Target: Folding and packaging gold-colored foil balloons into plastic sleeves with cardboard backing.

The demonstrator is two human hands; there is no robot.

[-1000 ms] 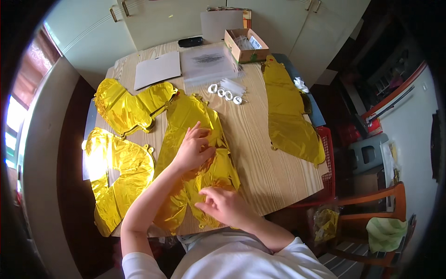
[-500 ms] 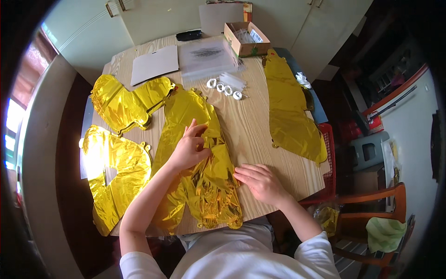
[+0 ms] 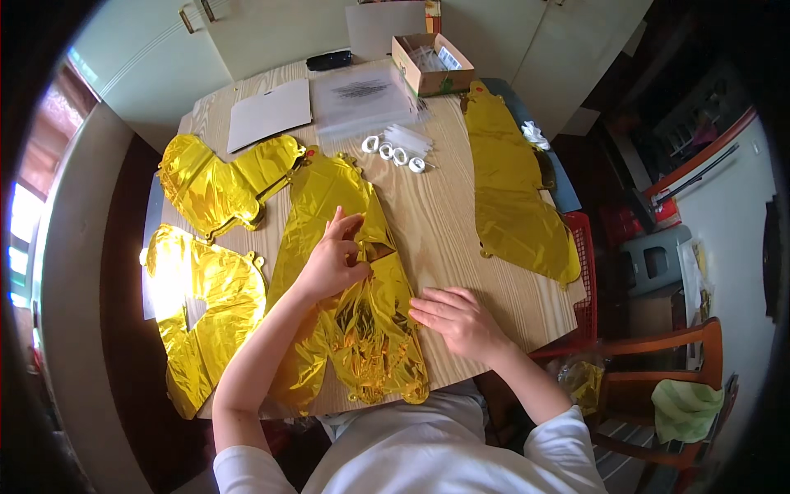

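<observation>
A flat gold foil balloon (image 3: 329, 185) lies down the middle of the table, its near part heavily wrinkled. My left hand (image 3: 331, 265) rests on it with fingers apart and partly bent, pressing the foil. Beside those fingertips a dark fold shows in the gold sheet. My right hand (image 3: 459, 319) lies low over the wood at the balloon's right edge, fingers stretched out and close together. Their tips reach the foil's border. Two more flat gold balloons lie to the left, a curved one (image 3: 202, 185) farther off and a shiny one (image 3: 222, 288) nearer.
Another gold balloon (image 3: 510, 181) lies at the right by a red plastic basket (image 3: 583, 263). White ribbon rolls (image 3: 385, 150) and clear tubes (image 3: 408, 138) sit farther back. Behind are a grey-white card (image 3: 270, 118), clear plastic sheets (image 3: 350, 119) and a cardboard box (image 3: 443, 81). A wooden chair (image 3: 658, 350) stands right.
Both hands stay in almost the same places on and beside the balloon. The dark fold near my left fingertips shows more plainly. The whole view has shifted slightly.
</observation>
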